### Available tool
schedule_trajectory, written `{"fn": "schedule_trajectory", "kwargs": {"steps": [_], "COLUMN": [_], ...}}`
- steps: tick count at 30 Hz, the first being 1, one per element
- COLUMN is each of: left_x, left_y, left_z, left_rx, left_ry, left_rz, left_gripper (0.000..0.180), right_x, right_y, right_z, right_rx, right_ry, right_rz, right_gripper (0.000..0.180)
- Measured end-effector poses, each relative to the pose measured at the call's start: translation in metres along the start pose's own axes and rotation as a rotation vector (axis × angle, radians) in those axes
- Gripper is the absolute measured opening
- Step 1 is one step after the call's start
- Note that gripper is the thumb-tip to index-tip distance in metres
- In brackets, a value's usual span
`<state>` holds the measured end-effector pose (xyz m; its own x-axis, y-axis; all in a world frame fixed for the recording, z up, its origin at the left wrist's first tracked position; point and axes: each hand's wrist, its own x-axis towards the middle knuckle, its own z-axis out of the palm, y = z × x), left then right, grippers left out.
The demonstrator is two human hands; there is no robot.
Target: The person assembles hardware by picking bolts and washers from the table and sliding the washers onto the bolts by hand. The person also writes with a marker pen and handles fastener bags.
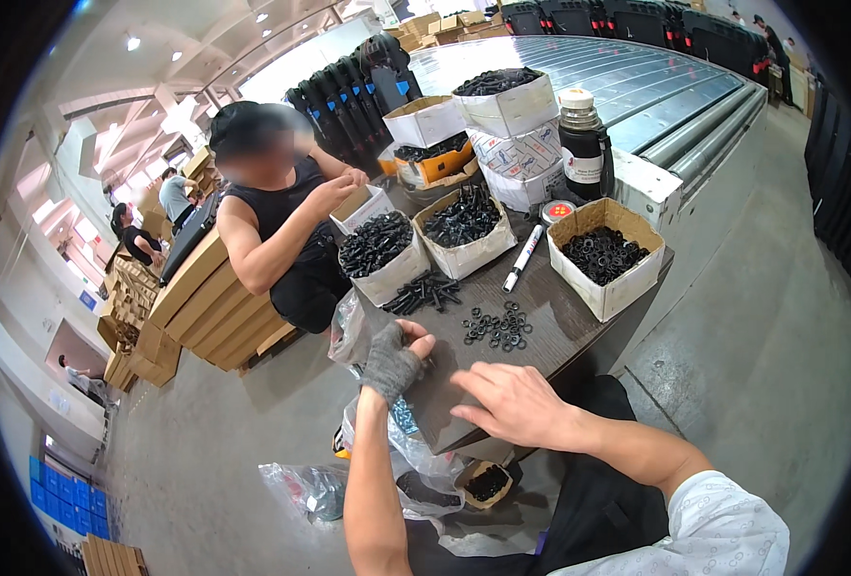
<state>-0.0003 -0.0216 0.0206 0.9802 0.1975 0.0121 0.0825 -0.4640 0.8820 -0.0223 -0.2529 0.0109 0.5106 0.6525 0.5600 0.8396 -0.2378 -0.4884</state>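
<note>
My left hand (394,361), in a grey fingerless glove, is over the left edge of the dark table (552,357). Its fingers are curled with the thumb close to them, and whatever they may hold is hidden. Bare and with its fingers stretched out, my right hand (517,403) hovers at the table's near edge. Beyond the hands lie a loose spread of small black rings (498,326) and a pile of black pin-like parts (424,294). An open white box (606,257) full of black rings stands to the right.
Boxes of black parts (379,246) line the table's far side, with a white marker (522,259) and a black thermos (583,144). A person (286,211) sits across at the left. Plastic bags (315,492) and a small box (487,482) are below. A roller conveyor (627,82) runs behind.
</note>
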Motion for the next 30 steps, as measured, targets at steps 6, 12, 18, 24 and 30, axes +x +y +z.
{"fn": "schedule_trajectory", "kwargs": {"steps": [6, 12, 18, 24, 30], "left_x": [-0.058, -0.101, -0.115, -0.12, -0.129], "left_y": [0.002, -0.008, -0.003, -0.012, -0.013], "left_z": [0.015, 0.033, 0.037, 0.025, 0.044], "left_rx": [-0.307, -0.424, -0.348, -0.214, -0.279], "left_ry": [0.134, 0.361, 0.423, 0.26, 0.251], "left_rz": [0.171, 0.455, 0.624, 0.52, 0.511], "left_gripper": [0.016, 0.019, 0.02, 0.031, 0.025], "right_x": [0.021, 0.011, 0.0, -0.002, -0.017], "right_y": [0.003, -0.027, -0.047, -0.034, -0.034], "right_z": [0.017, 0.034, 0.035, 0.016, 0.013], "right_rx": [0.158, 0.686, 0.563, 0.499, 0.478], "right_ry": [0.059, 0.089, 0.246, 0.15, 0.122], "right_rz": [0.266, 0.275, 0.218, 0.203, 0.253], "right_gripper": [0.042, 0.021, 0.022, 0.017, 0.017]}}
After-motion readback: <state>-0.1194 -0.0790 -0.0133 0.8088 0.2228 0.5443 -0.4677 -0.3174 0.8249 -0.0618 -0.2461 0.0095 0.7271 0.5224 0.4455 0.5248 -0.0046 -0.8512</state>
